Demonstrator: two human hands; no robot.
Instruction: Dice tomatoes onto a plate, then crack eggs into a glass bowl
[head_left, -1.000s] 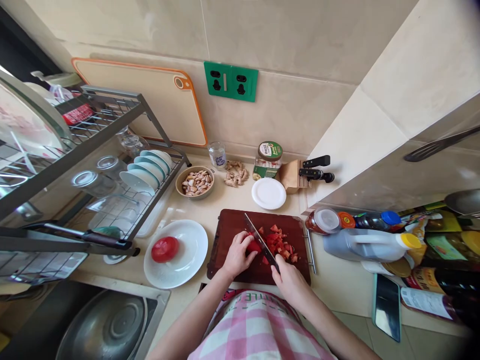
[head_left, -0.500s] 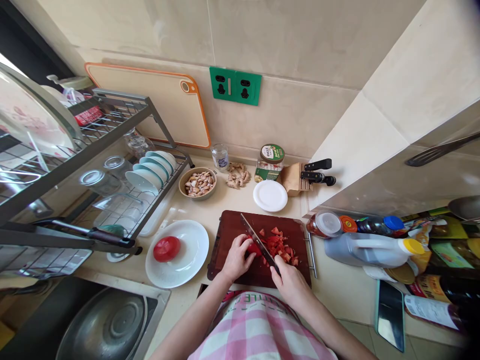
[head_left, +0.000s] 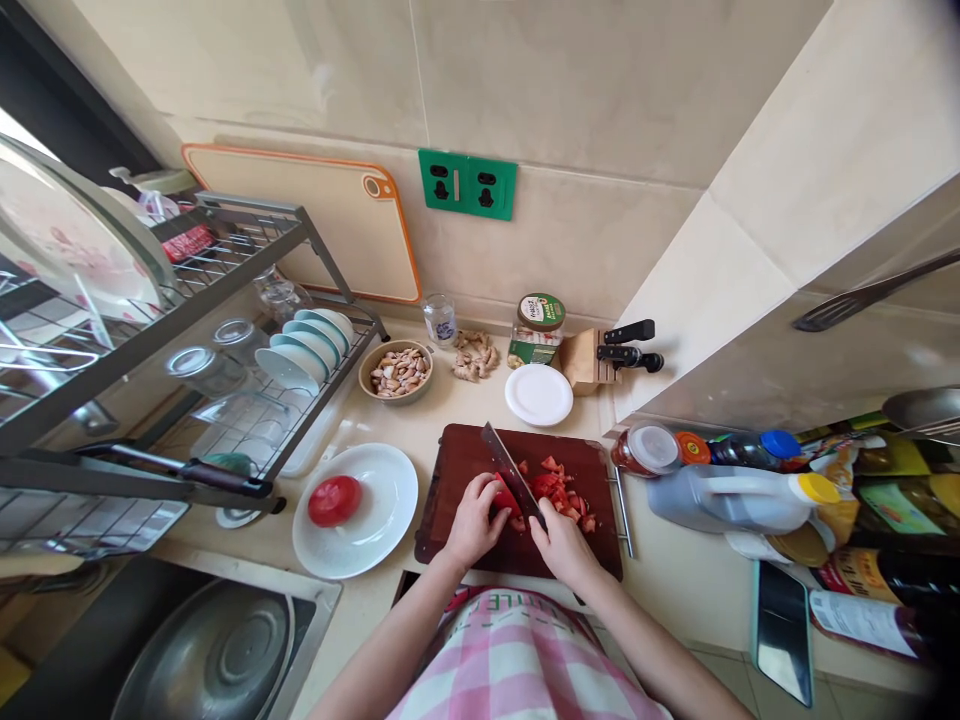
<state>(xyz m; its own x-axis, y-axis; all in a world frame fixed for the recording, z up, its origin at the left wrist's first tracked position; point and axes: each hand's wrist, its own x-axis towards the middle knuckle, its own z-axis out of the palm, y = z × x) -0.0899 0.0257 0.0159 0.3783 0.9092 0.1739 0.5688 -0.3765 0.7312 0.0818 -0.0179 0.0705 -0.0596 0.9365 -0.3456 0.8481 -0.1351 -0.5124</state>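
Note:
On the dark red-brown cutting board [head_left: 454, 490], my left hand [head_left: 475, 520] is closed on a piece of red tomato [head_left: 507, 494], its fingertips close to the blade. My right hand [head_left: 561, 541] grips the handle of a kitchen knife [head_left: 511, 468], whose blade slants away to the upper left along the tomato's right side. Chopped tomato [head_left: 556, 488] lies in a loose heap to the right of the blade. Left of the board, a white plate [head_left: 390, 508] bears a tomato half [head_left: 334, 500], rounded side up.
Behind the board are a small white plate [head_left: 538, 395], a knife block [head_left: 581, 362], ginger [head_left: 474, 356], a glass [head_left: 440, 320] and a bowl of garlic [head_left: 397, 370]. A dish rack [head_left: 300, 445] and sink [head_left: 322, 610] lie left; bottles and a jug [head_left: 720, 497] crowd the right.
The knife and my right hand have shifted slightly left, toward my left hand. My left hand keeps its hold on the tomato piece. The view has tilted a little.

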